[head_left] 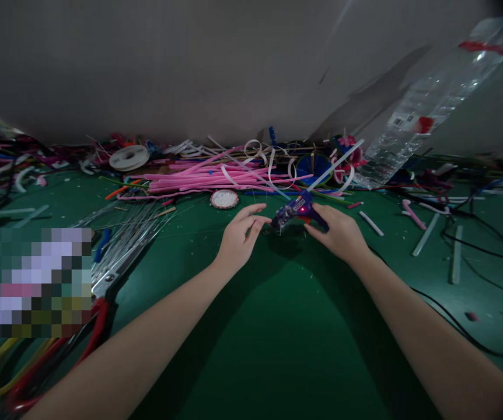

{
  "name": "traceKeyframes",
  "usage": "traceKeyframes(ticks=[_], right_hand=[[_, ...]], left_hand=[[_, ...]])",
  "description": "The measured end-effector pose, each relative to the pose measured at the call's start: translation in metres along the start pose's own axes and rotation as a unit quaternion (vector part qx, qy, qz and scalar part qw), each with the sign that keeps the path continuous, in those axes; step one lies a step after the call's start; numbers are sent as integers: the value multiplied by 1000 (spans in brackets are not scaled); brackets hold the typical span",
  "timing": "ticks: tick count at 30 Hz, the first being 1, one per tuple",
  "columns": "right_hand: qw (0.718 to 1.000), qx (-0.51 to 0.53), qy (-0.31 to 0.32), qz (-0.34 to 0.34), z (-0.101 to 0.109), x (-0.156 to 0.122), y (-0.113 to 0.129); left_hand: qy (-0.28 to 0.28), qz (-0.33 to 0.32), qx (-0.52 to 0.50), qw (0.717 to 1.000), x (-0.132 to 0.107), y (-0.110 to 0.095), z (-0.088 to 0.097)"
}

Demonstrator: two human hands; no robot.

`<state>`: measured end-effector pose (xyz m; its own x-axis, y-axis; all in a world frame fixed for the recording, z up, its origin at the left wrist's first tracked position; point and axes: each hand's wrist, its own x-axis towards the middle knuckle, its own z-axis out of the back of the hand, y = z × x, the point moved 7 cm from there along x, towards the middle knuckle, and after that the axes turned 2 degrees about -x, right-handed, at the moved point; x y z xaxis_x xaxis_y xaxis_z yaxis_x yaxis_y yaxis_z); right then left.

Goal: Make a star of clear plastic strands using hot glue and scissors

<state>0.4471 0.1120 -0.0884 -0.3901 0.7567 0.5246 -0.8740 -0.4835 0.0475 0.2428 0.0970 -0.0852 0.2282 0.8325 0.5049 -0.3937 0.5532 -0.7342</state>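
Note:
My right hand (pixel 339 232) is wrapped round the handle of a small blue glue gun (pixel 294 209), whose red light glows and whose nozzle points left and down at the green table (pixel 278 326). A glue stick pokes out of its back towards the upper right. My left hand (pixel 239 236) hovers just left of the nozzle, thumb and fingers curved toward each other in a loose pinch. Whether anything sits between those fingertips is too small to make out.
A heap of pink strips (pixel 208 175) and white ribbon curls lies behind the hands, with a small round lid (pixel 224 199) of white bits. A tape roll (pixel 129 157) sits far left, a clear plastic bottle (pixel 430 105) leans at right. Wire rods, red-handled cutters (pixel 98 326) and black cables (pixel 474 245) flank the sides.

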Motion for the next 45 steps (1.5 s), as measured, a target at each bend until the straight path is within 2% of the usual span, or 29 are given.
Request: traceKeyframes(ticks=[17,22,31,40,45], right_hand=[[996,-27,-40,-77,13,-2,-18],[986,-63,-69,-138,19,-6,-34],[966,-116,-37,-228,24,-12,-62],[969,-117,45,-212,2,-11,-53],[971,-109,69,-203,-4,-10,-48]], left_hand=[[0,4,5,1000,0,-1,0],[-2,0,3,1000,0,-1,0],[0,8,-5,1000,1,-1,0],[-8,-1,3,1000,1,-2,1],[-6,3,1,1000,1,-1,1]])
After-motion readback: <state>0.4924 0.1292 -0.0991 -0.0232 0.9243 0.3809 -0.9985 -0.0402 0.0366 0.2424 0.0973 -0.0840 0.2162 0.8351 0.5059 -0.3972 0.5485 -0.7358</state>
